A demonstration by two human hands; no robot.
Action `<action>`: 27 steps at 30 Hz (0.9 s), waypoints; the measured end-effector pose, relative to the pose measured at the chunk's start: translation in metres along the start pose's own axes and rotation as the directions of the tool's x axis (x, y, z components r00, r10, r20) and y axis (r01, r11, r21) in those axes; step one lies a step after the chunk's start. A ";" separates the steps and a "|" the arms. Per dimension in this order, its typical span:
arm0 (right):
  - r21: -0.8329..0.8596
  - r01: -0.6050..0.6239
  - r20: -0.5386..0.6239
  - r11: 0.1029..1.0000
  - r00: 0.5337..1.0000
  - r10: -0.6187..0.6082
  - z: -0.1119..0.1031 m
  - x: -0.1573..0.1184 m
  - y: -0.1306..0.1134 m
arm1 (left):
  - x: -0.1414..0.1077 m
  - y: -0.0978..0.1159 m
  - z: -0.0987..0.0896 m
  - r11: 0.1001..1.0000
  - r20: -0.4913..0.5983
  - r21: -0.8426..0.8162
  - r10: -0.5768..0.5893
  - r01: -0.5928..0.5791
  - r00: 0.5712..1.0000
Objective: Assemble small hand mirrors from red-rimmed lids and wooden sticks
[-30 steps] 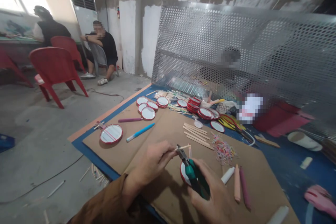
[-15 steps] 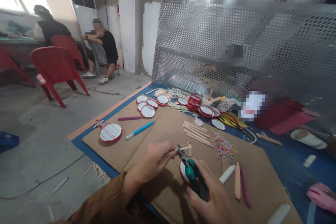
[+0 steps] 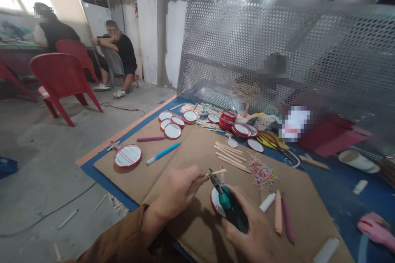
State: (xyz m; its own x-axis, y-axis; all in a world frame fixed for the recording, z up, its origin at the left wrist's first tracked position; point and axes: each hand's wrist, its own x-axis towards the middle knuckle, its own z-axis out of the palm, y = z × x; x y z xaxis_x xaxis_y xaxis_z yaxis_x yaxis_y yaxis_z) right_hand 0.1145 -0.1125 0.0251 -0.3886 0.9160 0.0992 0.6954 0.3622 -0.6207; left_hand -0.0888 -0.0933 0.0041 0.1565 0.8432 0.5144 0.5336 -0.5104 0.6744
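My left hand (image 3: pixel 179 189) pinches one end of a thin wooden stick (image 3: pixel 220 171). In my right hand (image 3: pixel 254 224) are cutting pliers (image 3: pixel 226 199) with green and black handles, their jaws around the stick close to my left fingertips. Partly hidden under the pliers lies a red-rimmed white disc (image 3: pixel 214 201) with a small stick piece at its top. Farther left, a similar disc (image 3: pixel 128 156) has red bands stretched across it and a crossed stick at its neck.
Flat wooden sticks (image 3: pixel 231 157) and a heap of coloured rubber bands (image 3: pixel 263 172) lie on the cardboard (image 3: pixel 191 148). Red-rimmed discs (image 3: pixel 173 131) are piled behind, near a perforated metal panel (image 3: pixel 216 49). Markers (image 3: pixel 163 153), clay-like sticks (image 3: pixel 278 213) and a pink tape dispenser (image 3: pixel 375 228) lie around.
The camera view has shifted slightly. Both hands keep nearly the same pose, with the stick still between the pliers' jaws; its free end sits a little differently.
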 end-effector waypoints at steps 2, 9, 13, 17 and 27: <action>0.033 -0.014 0.009 0.999 1.000 0.014 0.001 0.001 0.000 | 0.000 -0.001 0.000 1.000 0.017 -0.005 -0.005 0.005 1.000; 0.051 -0.036 0.041 0.998 0.999 0.034 0.001 0.000 0.003 | -0.001 -0.002 -0.001 0.998 0.065 -0.047 -0.036 0.039 0.997; 0.026 0.001 -0.018 1.000 1.000 -0.001 0.000 -0.002 0.000 | -0.002 -0.002 0.000 0.996 0.089 -0.072 -0.055 0.062 0.995; -0.031 0.064 -0.057 0.997 0.996 -0.066 0.001 -0.007 -0.004 | -0.002 0.000 -0.002 0.990 0.135 -0.104 -0.080 0.094 0.988; 0.042 0.009 -0.032 0.999 0.999 -0.008 0.008 -0.005 0.004 | -0.001 0.000 -0.002 0.985 0.105 -0.145 -0.078 0.093 0.991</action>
State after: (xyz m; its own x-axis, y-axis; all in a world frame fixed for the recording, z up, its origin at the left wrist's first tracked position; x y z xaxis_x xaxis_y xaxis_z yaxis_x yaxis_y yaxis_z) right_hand 0.1144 -0.1169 0.0154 -0.3750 0.9180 0.1288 0.6659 0.3634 -0.6515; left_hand -0.0908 -0.0940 0.0045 0.2006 0.8935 0.4018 0.4200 -0.4490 0.7886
